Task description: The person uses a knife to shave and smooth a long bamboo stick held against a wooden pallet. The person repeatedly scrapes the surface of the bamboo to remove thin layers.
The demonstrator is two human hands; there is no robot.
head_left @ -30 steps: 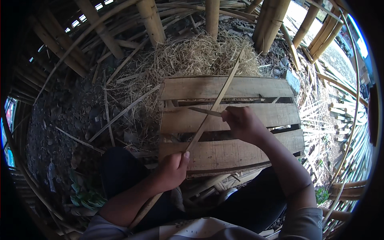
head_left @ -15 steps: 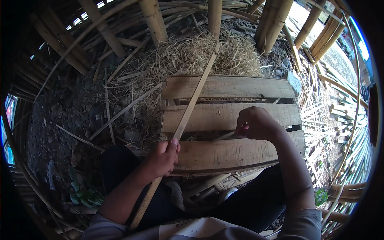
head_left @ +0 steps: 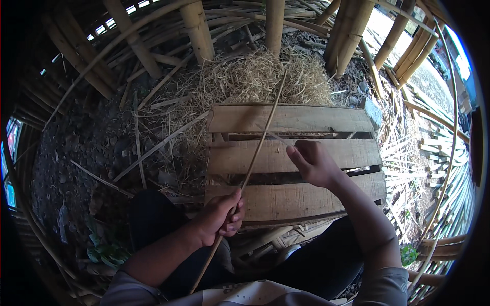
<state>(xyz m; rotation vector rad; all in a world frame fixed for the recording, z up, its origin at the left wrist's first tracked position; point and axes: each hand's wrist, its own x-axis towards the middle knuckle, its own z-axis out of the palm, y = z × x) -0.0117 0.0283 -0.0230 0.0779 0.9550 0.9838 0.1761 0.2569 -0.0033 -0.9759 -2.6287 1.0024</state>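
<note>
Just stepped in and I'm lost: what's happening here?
A seated person works a long bamboo strip over a wooden pallet. The left hand grips the strip low down; the right hand holds a thin blade-like tool near it. Straw-like shavings lie piled beyond the pallet.

Both forearms entering from the near edge, bare below short grey sleeves. Left hand (head_left: 220, 217) low and near, just left of centre, curled into a closed fist with knuckles up and the thumb folded over the fingers; its forearm slanting down to the left toward the near edge. Right hand (head_left: 312, 164) farther out and right of centre, back of the hand up, fingers (head_left: 296, 155) drawn together in a pinch pointing far-left. Right forearm stretched long from the near right, elbow bent. Hands apart, not touching.
</note>
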